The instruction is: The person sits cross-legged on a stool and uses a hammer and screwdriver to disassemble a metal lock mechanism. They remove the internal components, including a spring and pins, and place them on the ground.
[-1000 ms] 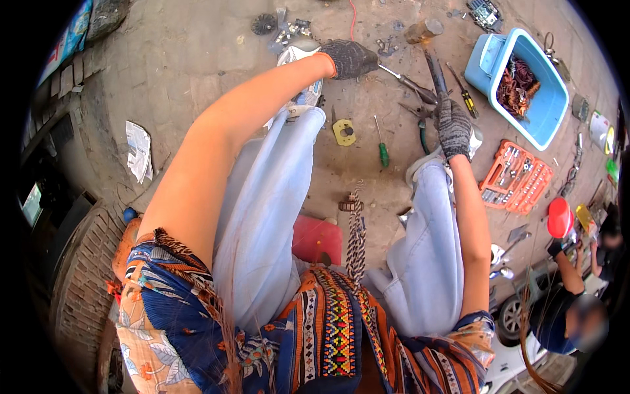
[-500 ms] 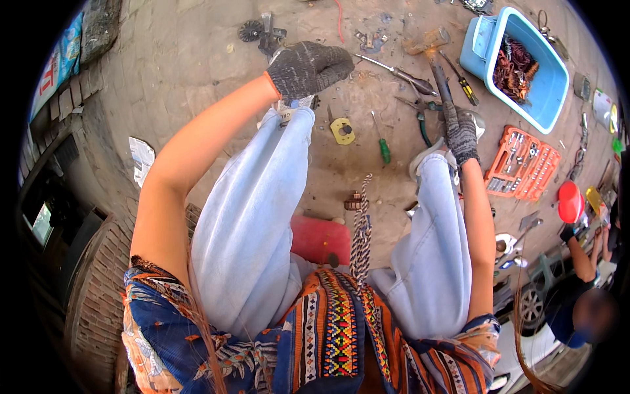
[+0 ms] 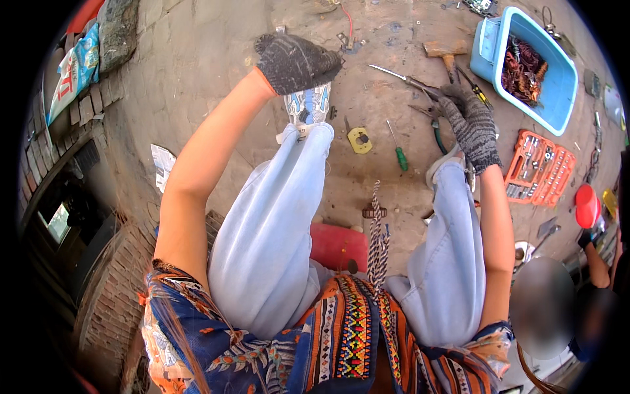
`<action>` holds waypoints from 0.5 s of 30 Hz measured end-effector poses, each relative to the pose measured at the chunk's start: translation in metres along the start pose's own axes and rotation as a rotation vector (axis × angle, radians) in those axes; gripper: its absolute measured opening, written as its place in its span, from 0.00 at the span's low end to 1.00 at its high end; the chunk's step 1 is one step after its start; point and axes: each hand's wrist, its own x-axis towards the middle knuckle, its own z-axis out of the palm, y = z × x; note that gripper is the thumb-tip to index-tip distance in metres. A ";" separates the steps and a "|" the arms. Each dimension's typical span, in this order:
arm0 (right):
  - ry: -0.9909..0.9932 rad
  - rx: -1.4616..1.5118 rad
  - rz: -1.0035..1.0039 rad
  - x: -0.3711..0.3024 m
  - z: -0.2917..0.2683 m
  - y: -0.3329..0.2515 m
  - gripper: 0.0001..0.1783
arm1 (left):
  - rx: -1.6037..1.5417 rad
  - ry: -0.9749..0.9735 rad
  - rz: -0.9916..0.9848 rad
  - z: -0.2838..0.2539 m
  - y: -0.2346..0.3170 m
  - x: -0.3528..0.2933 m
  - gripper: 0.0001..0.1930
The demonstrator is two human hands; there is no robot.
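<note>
My left hand (image 3: 296,64), in a dark grey knit glove, is closed in front of my left shoe (image 3: 308,105). What its fingers hold, if anything, is hidden beneath the glove. At the right, my gloved right hand (image 3: 474,125) is closed round the lower handle of a hammer (image 3: 449,60), its rusty head pointing away from me. Just left of that hand are a long screwdriver (image 3: 407,80) and dark-handled pliers (image 3: 438,134), partly covered. Between my feet lie a yellow plate-like piece (image 3: 359,140) and a green-handled screwdriver (image 3: 401,157).
A blue tub (image 3: 556,105) holding tangled reddish-brown wire stands at the far right. Nearer are an orange socket set (image 3: 539,169) and a red round container (image 3: 587,205). A yellow-and-black tool (image 3: 482,97) lies beside the hammer. Another person's arm (image 3: 596,264) shows at the right edge.
My left hand has shifted left and now covers where the dark wheeled metal part lay. My right hand has turned on the hammer handle. The whole view has swung slightly.
</note>
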 end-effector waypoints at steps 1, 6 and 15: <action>-0.055 0.140 -0.027 0.005 0.006 -0.006 0.19 | 0.100 0.159 0.141 0.009 0.007 -0.004 0.09; -0.293 0.754 -0.012 0.018 0.036 -0.050 0.17 | 0.068 0.229 0.271 0.004 0.041 -0.013 0.13; 0.113 0.106 -0.537 -0.023 0.021 -0.080 0.16 | 0.044 0.383 0.327 -0.014 0.073 -0.028 0.19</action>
